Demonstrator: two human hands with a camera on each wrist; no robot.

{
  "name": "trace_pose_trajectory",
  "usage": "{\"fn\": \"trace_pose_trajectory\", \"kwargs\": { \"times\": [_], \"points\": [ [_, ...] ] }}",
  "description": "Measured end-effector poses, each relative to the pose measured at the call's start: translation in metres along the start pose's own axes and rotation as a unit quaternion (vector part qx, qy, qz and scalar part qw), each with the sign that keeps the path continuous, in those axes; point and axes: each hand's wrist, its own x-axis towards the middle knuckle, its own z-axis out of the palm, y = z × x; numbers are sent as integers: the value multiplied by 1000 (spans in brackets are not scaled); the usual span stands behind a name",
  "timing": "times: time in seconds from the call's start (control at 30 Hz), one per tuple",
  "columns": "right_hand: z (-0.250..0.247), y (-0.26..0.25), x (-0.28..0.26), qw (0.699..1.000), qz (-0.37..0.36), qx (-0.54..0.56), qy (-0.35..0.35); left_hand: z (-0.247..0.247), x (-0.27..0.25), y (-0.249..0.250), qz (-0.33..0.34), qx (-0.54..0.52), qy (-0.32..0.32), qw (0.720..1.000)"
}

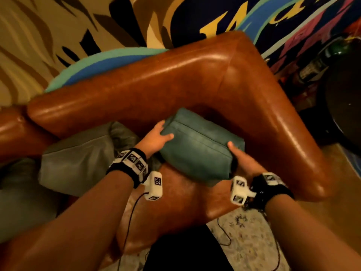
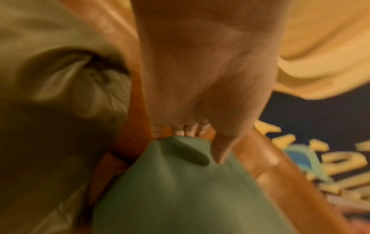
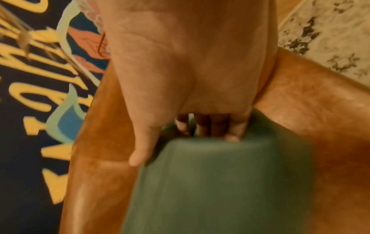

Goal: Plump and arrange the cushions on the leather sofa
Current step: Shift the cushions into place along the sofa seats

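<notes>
A teal cushion (image 1: 199, 147) sits in the corner of the brown leather sofa (image 1: 175, 79), between backrest and armrest. My left hand (image 1: 161, 136) grips its left end, thumb on top and fingers round the far side. My right hand (image 1: 235, 155) grips the right end. In the left wrist view, my left hand (image 2: 200, 139) holds the teal cushion (image 2: 170, 190) by its upper edge. The right wrist view has my right hand (image 3: 186, 139) with fingers (image 3: 212, 126) curled over the end of the teal cushion (image 3: 220, 182) and the thumb along its side.
A grey-green cushion (image 1: 78, 163) lies slumped on the seat just left of the teal one, with another (image 1: 17, 194) at the far left. A painted wall (image 1: 78, 26) stands behind the sofa. A dark round object (image 1: 343, 106) stands past the armrest. A patterned rug (image 1: 244, 241) covers the floor.
</notes>
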Motion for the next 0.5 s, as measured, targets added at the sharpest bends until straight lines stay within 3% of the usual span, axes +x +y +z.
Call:
{"fn": "trace_pose_trajectory", "kwargs": {
  "times": [0.07, 0.1, 0.23, 0.3, 0.37, 0.4, 0.5],
  "points": [
    [6, 15, -4, 997, -52, -21, 47, 5, 7, -3, -4, 139, 12, 990],
    [8, 18, -5, 994, -77, -26, 74, 9, 11, -4, 4, 157, 17, 987],
    [-10, 23, -21, 984, -132, 25, 116, 38, 21, 20, 54, 63, 9, 997],
    [-18, 39, -29, 978, -121, 48, 162, 56, 32, 22, 63, 163, -4, 985],
    [-25, 64, -28, 972, -86, 41, 216, 74, 33, 18, 49, 318, -23, 946],
    [-28, 74, -26, 968, -71, 37, 236, 80, 27, 17, 47, 344, -30, 937],
    [-22, 71, -38, 929, -97, -39, 355, 76, 8, 9, 96, 252, 6, 963]
  ]
}}
